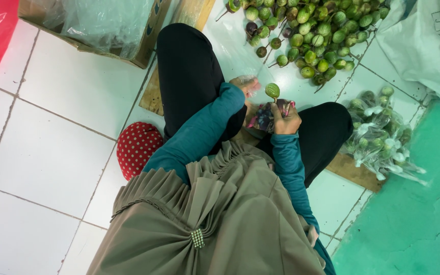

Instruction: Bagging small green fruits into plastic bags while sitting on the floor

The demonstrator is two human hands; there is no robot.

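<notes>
Down on the white tiled floor (52, 153), the big spread comes first: a loose heap of small round green eggplants (317, 35) lies ahead of the seated person's knees, stems pointing every which way. Off to the right side sits a pile of clear bags (383, 135) already stuffed with the same fruit, resting half on the tiles and half on the green mat (413, 203).

Now in close, between the knees. The right hand (285, 121) grips a bunched clear plastic bag (263, 118), fingers curled tight round its neck. Just above that bag's mouth hovers a single green eggplant (272, 90), stem hanging down toward the bag. The left hand (245, 85) sits just beside it, on its left, fingers narrow; whether they pinch the fruit or crinkled plastic, I can't tell. The left hand is the nearer one, with the loose heap lying beyond both hands.
</notes>
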